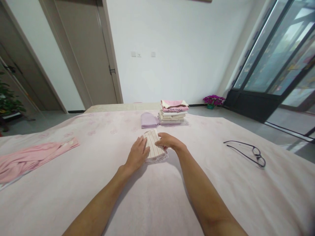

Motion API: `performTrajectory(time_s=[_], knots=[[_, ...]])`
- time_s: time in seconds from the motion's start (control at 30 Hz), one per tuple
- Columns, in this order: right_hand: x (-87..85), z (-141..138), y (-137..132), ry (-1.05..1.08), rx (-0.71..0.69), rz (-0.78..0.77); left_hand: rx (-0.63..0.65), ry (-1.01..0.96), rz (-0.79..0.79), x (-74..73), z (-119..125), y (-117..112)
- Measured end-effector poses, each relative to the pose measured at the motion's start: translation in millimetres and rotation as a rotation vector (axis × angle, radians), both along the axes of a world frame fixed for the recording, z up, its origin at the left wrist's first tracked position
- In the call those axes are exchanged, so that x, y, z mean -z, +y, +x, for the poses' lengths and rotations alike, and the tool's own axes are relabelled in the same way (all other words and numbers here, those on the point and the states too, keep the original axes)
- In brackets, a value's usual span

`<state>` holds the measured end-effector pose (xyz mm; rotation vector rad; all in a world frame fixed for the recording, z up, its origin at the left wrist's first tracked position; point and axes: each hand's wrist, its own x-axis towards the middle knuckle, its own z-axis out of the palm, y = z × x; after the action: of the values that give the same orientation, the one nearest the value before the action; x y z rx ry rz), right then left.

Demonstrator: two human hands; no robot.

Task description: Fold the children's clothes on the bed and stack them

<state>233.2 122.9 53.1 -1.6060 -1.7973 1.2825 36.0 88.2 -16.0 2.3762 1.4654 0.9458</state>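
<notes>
A folded cream cloth with brown stripes (153, 141) lies in front of me on the bed-like surface, its layered near edge showing. My left hand (137, 153) rests along its left side, fingers stretched out and the thumb touching the top. On the right side, my right hand (169, 141) grips the cloth, thumb on top and the other fingers partly hidden. Just beyond lies a folded lilac cloth (149, 120). Beside it stands a stack of folded cloths (172, 117), mostly white and cream, topped by a pink and cream one with lettering (174, 106).
A pale pink sheet (152, 203) covers the surface. Pink fabric (31, 158) lies crumpled at the left. Black-framed glasses (257, 155) lie unfolded at the right. Behind are a door (86, 49), a white wall and a pot of purple flowers (213, 100) on the floor.
</notes>
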Motion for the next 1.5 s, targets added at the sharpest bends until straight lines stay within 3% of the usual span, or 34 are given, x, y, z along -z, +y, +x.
performTrajectory(time_s=[0.13, 0.3, 0.5, 0.67, 0.83, 0.93, 1.13, 1.5], knots=[[11.4, 9, 7, -0.001, 0.0, -0.059, -0.011, 0.16, 0.021, 3.7, 10, -3], [22.0, 18, 12, -0.173, 0.05, 0.024, -0.018, 0.27, 0.042, 7.6, 14, -7], [9.7, 19, 4, -0.391, 0.035, 0.102, -0.033, 0.323, 0.113, 12.5, 22, -13], [1.0, 22, -1, -0.54, 0.013, 0.112, -0.023, 0.366, 0.102, 8.1, 30, -24], [9.1, 27, 6, -0.475, 0.003, 0.007, 0.019, 0.307, 0.041, 5.6, 27, -28], [15.7, 29, 11, -0.437, -0.002, -0.007, 0.058, 0.118, -0.001, 9.0, 17, -23], [22.9, 31, 13, -0.35, 0.0, -0.031, -0.189, -0.17, -0.026, 11.7, -6, -6], [22.8, 31, 14, -0.327, -0.025, -0.034, -0.213, 0.13, -0.161, 7.0, -5, -1]])
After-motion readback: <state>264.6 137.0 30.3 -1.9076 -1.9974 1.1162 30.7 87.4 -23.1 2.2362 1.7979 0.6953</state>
